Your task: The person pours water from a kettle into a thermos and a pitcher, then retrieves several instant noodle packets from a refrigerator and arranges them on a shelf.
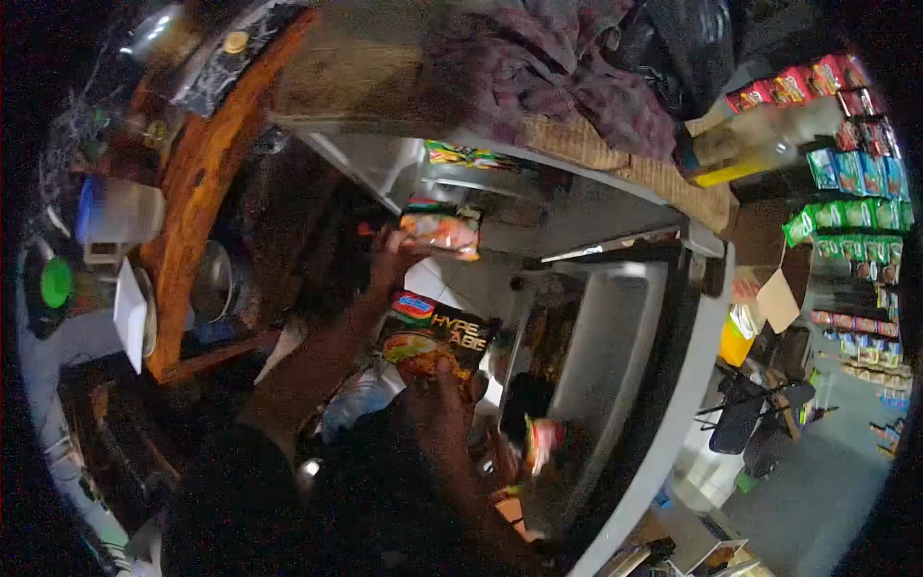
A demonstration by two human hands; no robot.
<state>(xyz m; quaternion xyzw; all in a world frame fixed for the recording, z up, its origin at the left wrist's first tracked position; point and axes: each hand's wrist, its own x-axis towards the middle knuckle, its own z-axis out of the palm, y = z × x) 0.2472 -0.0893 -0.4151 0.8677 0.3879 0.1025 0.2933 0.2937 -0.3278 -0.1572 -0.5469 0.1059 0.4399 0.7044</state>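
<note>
My left hand (387,258) reaches forward with its fingers closed on the edge of a small instant noodle packet (442,231), orange and white with a dark top edge. Nearer to me, my right hand (442,389) grips a black instant noodle packet (450,332), whose front shows a picture of noodles and large lettering, partly legible as "HYPE". Its thumb lies over the lower front; the other fingers are hidden behind. Both packets are inside or in front of a glass-and-metal cabinet (615,327), whose pale frame runs down the right side.
More colourful packets (466,154) lie at the cabinet's back. A blurred red-and-white packet (543,442) is at lower right. Dark checked cloth (538,67) covers the top beside a bottle (760,144). Sachet strips (846,221) hang at right. A wooden beam (207,183) stands left.
</note>
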